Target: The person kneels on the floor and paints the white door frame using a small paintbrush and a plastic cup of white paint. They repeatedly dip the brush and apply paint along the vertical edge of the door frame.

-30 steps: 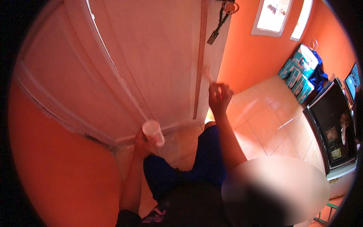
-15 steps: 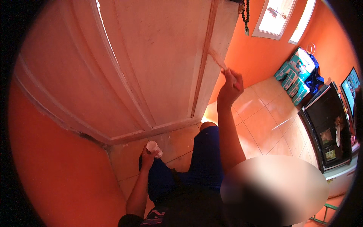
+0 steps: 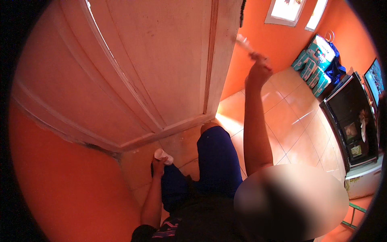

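Left hand (image 3: pixel 159 167): fingers curled around white cup (image 3: pixel 165 157) — smooth, cylindrical, held low by blue trouser leg (image 3: pixel 174 183), probably for steadiness. Panelled door (image 3: pixel 169 60): pale, dull-surfaced, ridged with mouldings. Blurred, slender brush-like tool (image 3: pixel 244 43) pinched in fingers of right hand (image 3: pixel 259 71), extended apparently for reach — contact with door edge unclear.

A black cloth T-shirt (image 3: pixel 199 211) covers the torso, with a pinkish-purple and pale print (image 3: pixel 168 230) on its front beside the short black left sleeve (image 3: pixel 143 233). Beyond the shirt come deep blue cloth shorts (image 3: pixel 217 157), the right leg ending at a rounded bare knee (image 3: pixel 209 127). The left hand (image 3: pixel 160 166) and right hand (image 3: pixel 259 72) are bare, like both forearms (image 3: pixel 256 125); a blurred patch (image 3: pixel 292 201) hides the shirt's right side.
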The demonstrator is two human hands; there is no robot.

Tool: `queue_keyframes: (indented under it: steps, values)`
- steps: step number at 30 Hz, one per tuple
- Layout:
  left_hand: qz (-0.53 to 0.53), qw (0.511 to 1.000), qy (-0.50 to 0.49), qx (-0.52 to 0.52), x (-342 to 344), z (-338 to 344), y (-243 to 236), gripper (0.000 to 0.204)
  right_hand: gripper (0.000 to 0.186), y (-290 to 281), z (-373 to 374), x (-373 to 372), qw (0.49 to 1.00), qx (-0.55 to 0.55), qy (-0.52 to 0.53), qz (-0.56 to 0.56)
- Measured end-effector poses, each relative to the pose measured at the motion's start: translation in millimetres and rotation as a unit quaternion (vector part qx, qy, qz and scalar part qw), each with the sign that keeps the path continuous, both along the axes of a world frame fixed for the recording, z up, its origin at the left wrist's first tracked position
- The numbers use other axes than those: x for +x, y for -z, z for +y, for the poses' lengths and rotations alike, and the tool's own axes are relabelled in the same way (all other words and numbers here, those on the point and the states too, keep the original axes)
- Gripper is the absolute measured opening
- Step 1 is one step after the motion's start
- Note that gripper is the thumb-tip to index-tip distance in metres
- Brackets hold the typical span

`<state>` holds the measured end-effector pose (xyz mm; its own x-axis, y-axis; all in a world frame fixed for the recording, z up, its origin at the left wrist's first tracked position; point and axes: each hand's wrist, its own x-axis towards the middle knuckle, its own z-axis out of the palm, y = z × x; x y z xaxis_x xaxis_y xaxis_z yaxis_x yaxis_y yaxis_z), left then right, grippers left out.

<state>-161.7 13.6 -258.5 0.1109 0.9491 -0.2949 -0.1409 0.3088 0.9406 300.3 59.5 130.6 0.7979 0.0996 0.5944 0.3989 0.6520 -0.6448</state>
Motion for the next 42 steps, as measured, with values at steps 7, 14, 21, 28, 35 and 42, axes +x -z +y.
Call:
queue_keyframes:
  steps: [7,14,21,28,35,42]
  values:
    - [-0.018,0.999,-0.029,-0.005,-7,3,22,0.057,0.015,69,10,-15,0.997,-0.075,0.021,0.02]
    - [-0.044,0.998,-0.028,-0.022,1,-12,-16,0.054,0.012,135,-26,-39,0.99,-0.113,-0.051,0.061]
    - [-0.021,1.0,-0.004,-0.007,-12,-9,-2,0.054,0.008,61,3,-65,0.997,-0.078,0.003,-0.018]
    - [0.006,0.996,-0.064,-0.056,-11,-15,0,0.053,0.012,169,-8,-66,0.962,-0.27,0.02,0.042]
    - [-0.065,0.994,-0.066,-0.048,-15,-24,-4,0.053,0.004,3,14,-90,0.998,-0.049,-0.05,0.007]
    - [-0.068,0.992,-0.094,-0.04,-19,-29,2,0.056,0.006,155,12,-79,0.971,-0.24,0.011,0.021]
